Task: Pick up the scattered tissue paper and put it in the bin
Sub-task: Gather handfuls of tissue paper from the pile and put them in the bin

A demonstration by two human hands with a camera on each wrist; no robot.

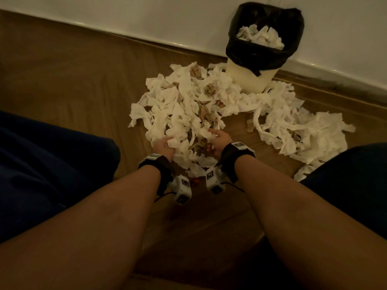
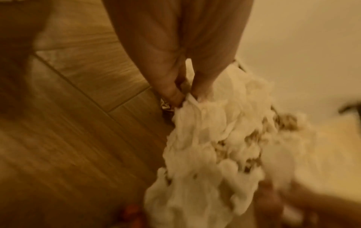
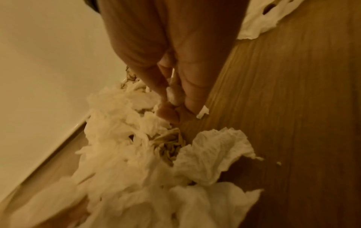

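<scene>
Left hand (image 1: 164,147) fingers clamp a wad at the near edge of the tissue paper (image 1: 188,105) heap on the wooden floor (image 1: 73,84). Right hand (image 1: 217,141) fingers curl, pinching a tissue scrap. Bin (image 1: 251,78), black-lined and part-filled, stands beyond against the wall (image 1: 146,15); tissue surrounds its base.
</scene>
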